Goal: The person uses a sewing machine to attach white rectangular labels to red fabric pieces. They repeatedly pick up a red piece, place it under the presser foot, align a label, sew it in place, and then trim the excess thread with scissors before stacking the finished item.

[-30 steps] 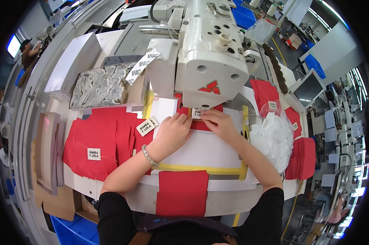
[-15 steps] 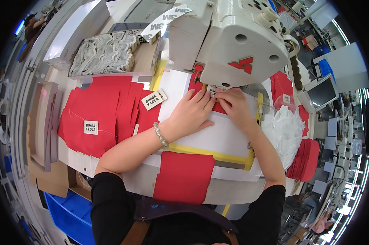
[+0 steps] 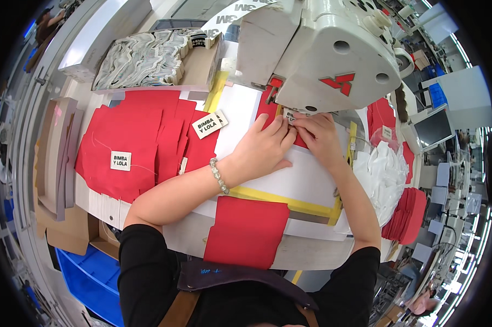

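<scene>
Under the head of a white sewing machine lies a red fabric piece. A small white printed label sits on that piece beside the needle area, partly covered by fingers. My left hand rests flat, fingers stretched out, its fingertips at the label's near edge and the red fabric. Bent close together, the fingers of my right hand pinch at the label's right side; the exact grip is partly hidden. Loose white labels lie to the left on a pile of red fabric pieces.
Another red fabric piece overlaps the table's front edge. An open box of folded whitish strips stands at the far left. White crumpled material and a red stack lie at the right. A blue bin stands below left.
The whole view has shifted slightly, with the machine sitting farther right and higher in the picture. Both hands stay at the label, with only slight finger movement.
</scene>
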Action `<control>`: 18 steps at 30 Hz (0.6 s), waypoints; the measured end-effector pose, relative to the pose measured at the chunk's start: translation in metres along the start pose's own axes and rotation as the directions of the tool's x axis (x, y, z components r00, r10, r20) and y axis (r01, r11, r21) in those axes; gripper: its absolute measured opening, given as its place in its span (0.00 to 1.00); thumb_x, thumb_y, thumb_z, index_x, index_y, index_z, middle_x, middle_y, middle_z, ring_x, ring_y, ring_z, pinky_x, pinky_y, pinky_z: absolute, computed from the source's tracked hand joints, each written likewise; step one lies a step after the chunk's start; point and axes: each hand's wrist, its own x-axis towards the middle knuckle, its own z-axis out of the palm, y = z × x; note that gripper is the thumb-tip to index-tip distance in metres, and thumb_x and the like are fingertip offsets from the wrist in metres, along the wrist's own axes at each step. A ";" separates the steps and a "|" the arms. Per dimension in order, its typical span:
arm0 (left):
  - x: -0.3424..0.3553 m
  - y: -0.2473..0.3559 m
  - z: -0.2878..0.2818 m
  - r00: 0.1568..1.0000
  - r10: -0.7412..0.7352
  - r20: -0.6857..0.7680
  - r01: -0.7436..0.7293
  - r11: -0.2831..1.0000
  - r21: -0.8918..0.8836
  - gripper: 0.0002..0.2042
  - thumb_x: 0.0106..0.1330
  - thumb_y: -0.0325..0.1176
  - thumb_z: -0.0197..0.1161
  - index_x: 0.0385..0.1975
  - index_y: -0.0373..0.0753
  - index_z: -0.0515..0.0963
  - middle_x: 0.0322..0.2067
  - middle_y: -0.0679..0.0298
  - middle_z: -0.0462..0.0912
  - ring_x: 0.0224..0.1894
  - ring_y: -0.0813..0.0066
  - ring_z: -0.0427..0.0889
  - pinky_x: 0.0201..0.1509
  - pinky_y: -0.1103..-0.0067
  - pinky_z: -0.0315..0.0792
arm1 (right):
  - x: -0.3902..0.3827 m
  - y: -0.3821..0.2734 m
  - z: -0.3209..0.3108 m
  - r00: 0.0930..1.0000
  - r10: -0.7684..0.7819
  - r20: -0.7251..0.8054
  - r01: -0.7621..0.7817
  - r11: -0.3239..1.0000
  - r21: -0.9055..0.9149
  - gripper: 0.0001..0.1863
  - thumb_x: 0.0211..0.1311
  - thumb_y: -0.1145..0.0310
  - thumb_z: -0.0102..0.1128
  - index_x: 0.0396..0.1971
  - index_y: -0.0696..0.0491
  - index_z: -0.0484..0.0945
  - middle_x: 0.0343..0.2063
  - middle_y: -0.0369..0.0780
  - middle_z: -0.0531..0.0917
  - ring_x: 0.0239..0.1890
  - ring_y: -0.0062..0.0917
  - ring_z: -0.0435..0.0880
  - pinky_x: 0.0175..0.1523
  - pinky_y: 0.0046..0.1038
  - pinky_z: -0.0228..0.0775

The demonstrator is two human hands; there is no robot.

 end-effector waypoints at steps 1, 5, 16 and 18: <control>-0.001 0.001 -0.001 1.000 -0.004 0.006 0.004 1.000 -0.006 0.35 0.56 0.56 0.66 0.56 0.34 0.71 0.56 0.52 0.76 0.60 0.60 0.71 0.65 0.64 0.61 | 0.000 0.000 0.000 1.000 -0.005 -0.006 0.005 1.000 0.005 0.07 0.56 0.73 0.65 0.35 0.51 0.82 0.36 0.35 0.86 0.40 0.29 0.82 0.52 0.33 0.66; -0.001 0.001 0.002 1.000 -0.018 0.000 0.018 1.000 -0.006 0.35 0.56 0.56 0.66 0.56 0.34 0.71 0.56 0.53 0.75 0.59 0.61 0.71 0.61 0.66 0.62 | -0.002 -0.002 -0.002 1.000 -0.010 -0.001 0.010 0.994 -0.107 0.08 0.55 0.70 0.67 0.36 0.49 0.83 0.38 0.32 0.86 0.42 0.26 0.81 0.52 0.33 0.62; 0.003 -0.001 0.015 0.999 -0.047 -0.012 0.046 0.998 -0.035 0.37 0.60 0.58 0.61 0.60 0.30 0.69 0.59 0.54 0.72 0.63 0.62 0.67 0.63 0.67 0.60 | -0.027 -0.013 -0.011 0.996 -0.075 0.053 0.090 0.922 -0.377 0.16 0.54 0.64 0.67 0.45 0.47 0.83 0.49 0.29 0.84 0.47 0.23 0.78 0.48 0.33 0.54; 0.004 -0.002 0.019 0.999 -0.026 -0.048 0.024 0.999 -0.041 0.37 0.61 0.57 0.61 0.60 0.30 0.69 0.60 0.53 0.71 0.65 0.61 0.66 0.66 0.66 0.58 | -0.028 -0.013 -0.008 0.996 -0.066 0.053 0.081 0.913 -0.399 0.17 0.56 0.63 0.66 0.46 0.47 0.81 0.50 0.29 0.81 0.49 0.22 0.77 0.50 0.35 0.54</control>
